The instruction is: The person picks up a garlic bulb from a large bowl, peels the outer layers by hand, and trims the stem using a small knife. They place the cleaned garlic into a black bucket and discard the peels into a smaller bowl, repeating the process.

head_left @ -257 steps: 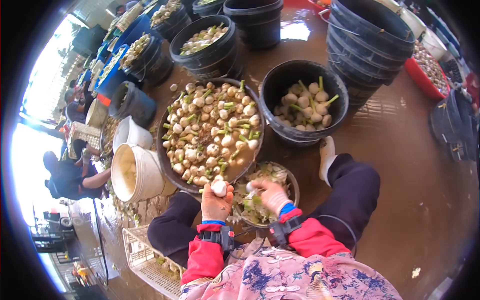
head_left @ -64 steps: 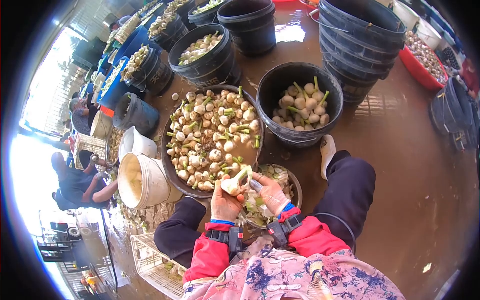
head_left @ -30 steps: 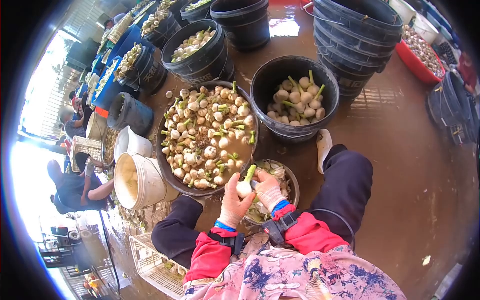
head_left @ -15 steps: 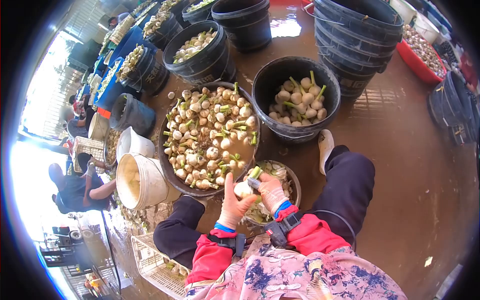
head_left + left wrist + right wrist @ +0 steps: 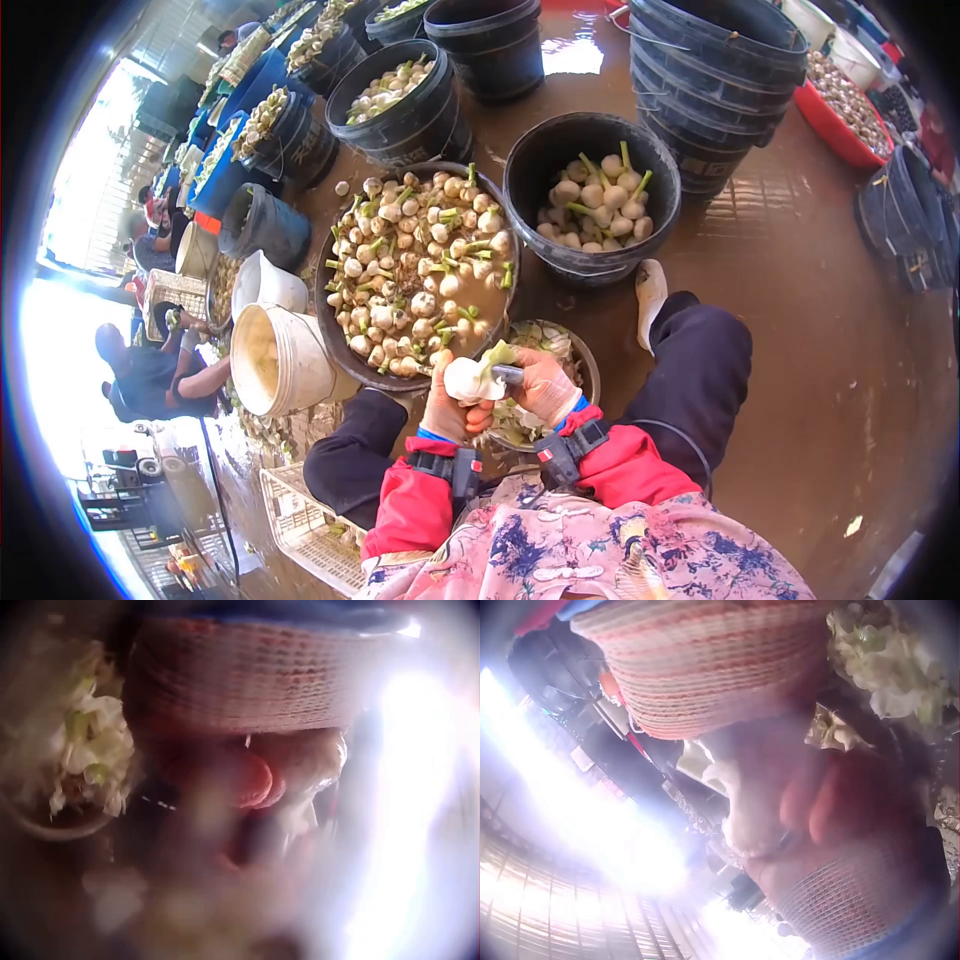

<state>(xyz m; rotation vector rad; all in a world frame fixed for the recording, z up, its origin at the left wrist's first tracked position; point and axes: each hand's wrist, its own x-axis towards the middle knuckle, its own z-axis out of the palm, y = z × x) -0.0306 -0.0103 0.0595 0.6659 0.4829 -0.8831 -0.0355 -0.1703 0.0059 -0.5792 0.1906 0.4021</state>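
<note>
My left hand [image 5: 446, 410], in a knitted glove, grips a white garlic bulb [image 5: 462, 381] with a green stem. My right hand [image 5: 548, 390], gloved too, holds a short grey metal tool [image 5: 508, 374] against the bulb's side; its kind cannot be made out. Loose skin [image 5: 496, 356] hangs from the bulb by the right fingers. In the right wrist view the bulb [image 5: 750, 821] shows between both hands, while the left wrist view is largely blurred. Beneath the right hand stands a bowl [image 5: 594, 385] of peelings.
Ahead is a wide basin [image 5: 325, 335] of dirty garlic bulbs. A black bucket [image 5: 520, 235] of cleaner garlic stands right of it, near a bucket stack [image 5: 705, 110]. White buckets [image 5: 290, 365] and a plastic crate [image 5: 300, 530] are at left. Another person [image 5: 160, 375] sits far left.
Earlier the left fingers pointed up beside the bulb with its stem upright; now the hand cups it from below, the stem tilts right and loose skin hangs off. Both hands stay above the peelings.
</note>
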